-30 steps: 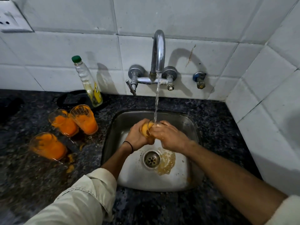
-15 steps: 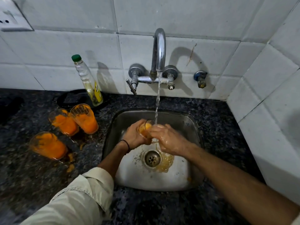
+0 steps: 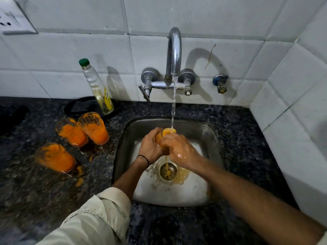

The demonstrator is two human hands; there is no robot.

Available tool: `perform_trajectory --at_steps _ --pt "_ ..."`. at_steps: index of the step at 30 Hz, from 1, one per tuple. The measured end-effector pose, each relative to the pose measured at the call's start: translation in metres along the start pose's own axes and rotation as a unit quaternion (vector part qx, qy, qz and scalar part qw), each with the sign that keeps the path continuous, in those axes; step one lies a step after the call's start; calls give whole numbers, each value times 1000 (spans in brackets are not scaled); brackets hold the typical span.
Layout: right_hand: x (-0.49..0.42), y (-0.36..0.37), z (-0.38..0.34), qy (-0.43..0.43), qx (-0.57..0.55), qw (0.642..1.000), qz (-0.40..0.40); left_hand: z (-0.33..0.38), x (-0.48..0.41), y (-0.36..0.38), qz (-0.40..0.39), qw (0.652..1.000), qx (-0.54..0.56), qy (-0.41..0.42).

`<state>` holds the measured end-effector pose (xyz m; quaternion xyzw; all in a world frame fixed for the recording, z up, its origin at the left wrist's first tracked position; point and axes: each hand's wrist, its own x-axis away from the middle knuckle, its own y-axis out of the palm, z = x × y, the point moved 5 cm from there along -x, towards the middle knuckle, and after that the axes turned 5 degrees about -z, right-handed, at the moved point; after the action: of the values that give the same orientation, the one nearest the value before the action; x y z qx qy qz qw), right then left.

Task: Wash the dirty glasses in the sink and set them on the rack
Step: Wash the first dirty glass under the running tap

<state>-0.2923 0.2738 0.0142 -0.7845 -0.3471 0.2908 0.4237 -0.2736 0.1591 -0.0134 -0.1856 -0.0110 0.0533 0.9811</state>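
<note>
I hold the glass [image 3: 168, 132] over the back half of the sink [image 3: 215, 138], mouth up and smeared orange. My left hand [image 3: 151, 147] is wrapped round its left side. My right hand [image 3: 178, 149], wet and a little blurred, curls over its right side, so both hands grasp it. Water [image 3: 174, 103] from the tap [image 3: 174, 50] falls into the mouth.

Half a second ago the stream struck just by my right fingers and the glass looked clearer. Now the mouth shows full yellow-orange. A thin orange trickle drops from under my hands to the drain [image 3: 168, 171], and the orange froth round the drain has spread.

Three glasses [image 3: 95, 129] coated in orange stand on the counter [image 3: 247, 138] left of the sink, where they were before. Two touch each other near the sink's back left corner, and the third is apart, further left and nearer me. Orange spills lie on the counter beside them.

Behind them, at the counter's back edge, a clear bottle [image 3: 99, 87] with a green cap has a yellow label, and its print is too small for me to read. A black object [image 3: 79, 106] lies behind the bottle's foot. On the wall tiles a small valve [image 3: 220, 83] sits right of the tap, and a socket plate [image 3: 16, 20] is at the far upper left. A black band [image 3: 144, 159] circles my left wrist, above a rolled pale sleeve [image 3: 99, 218].
</note>
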Motion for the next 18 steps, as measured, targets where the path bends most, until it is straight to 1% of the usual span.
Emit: perform_trajectory --at_steps 1,2,3,4,5,6,7,8,9,10,11,12,13,14,15,16,17,18 --pt "2 0 7 -49 88 994 -37 2 0 0 -16 1000 -7 7" --pt "3 -4 13 -76 139 985 -64 2 0 1 -28 999 -20 10" --pt "1 -5 18 -56 151 982 -98 0 -2 3 -31 999 -27 7" --pt "-1 -5 19 -3 140 981 -131 0 -3 4 -19 999 -26 3" --pt "-6 -3 19 75 76 984 -142 -2 -4 4 4 1000 -27 0" --pt "-11 -2 14 162 -20 977 -134 0 -3 6 32 999 -39 11" --pt "-15 1 6 228 -118 962 -97 1 -4 9 63 995 -68 25" --pt "-20 1 0 282 -213 934 -43 3 -2 13 92 990 -104 37" --pt "-21 1 2 349 -305 886 13 6 1 17 122 982 -136 41" --pt "-19 1 1 415 -393 819 44 8 4 19 146 976 -157 31" --pt "-19 3 0 456 -478 748 64 11 8 21 164 970 -176 22" --pt "-18 2 -1 477 -515 709 73 13 11 22 170 965 -197 18" --pt "-17 0 1 490 -500 710 74 11 11 24 156 965 -212 15" --pt "-17 -3 5 495 -453 739 66 12 11 24 128 968 -214 12" --pt "-18 -7 10 481 -377 789 53 9 8 23 92 975 -200 1" --pt "-22 -13 15 438 -268 858 19 8 5 20 57 983 -172 -17" --pt "-27 -18 14 378 -155 912 -36 7 1 14 24 990 -134 -48" --pt "-31 -19 12 322 -75 940 -81 7 -2 10 -15 992 -95 -76"
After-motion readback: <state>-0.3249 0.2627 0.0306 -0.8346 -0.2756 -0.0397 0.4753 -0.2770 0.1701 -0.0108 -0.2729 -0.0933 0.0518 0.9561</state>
